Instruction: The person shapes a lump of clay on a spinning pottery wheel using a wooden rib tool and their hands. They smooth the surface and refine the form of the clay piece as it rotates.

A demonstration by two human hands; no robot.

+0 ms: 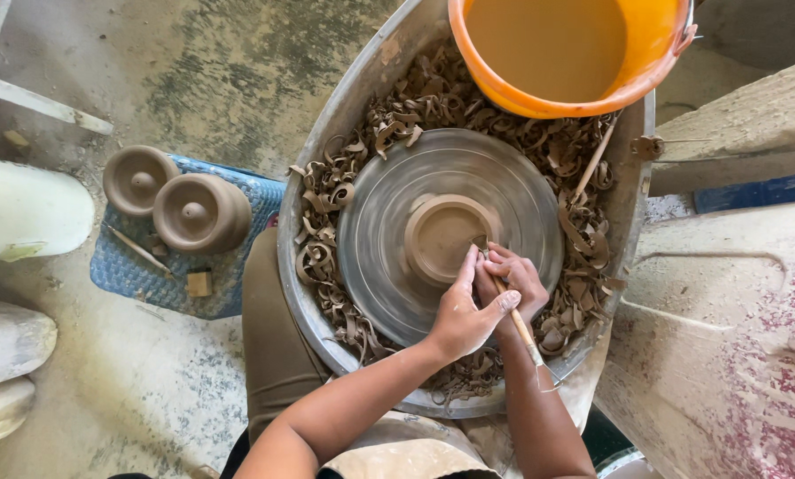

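Clay pot [442, 238] centred on the spinning wheel [371, 266]; right hand [514, 282], fingers wrapped around a wooden trimming tool [519, 326], at the pot's near rim; left hand [464, 315], fingers together, steadies it; orange bucket [650, 53] beyond.

The orange bucket [575, 53] is cut off above; the tool's [514, 318] tip seems hidden behind fingers.

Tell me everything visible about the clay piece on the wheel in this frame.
The clay piece is a low, round form of brown, damp-looking clay with a raised outer ring and a flatter recessed centre. It sits roughly at the middle of the grey wheel head, whose surface shows motion blur. The right hand holds a thin trimming tool whose tip meets the piece's near edge, and the left hand rests against the right. Curled clay trimmings fill the splash pan around the wheel.
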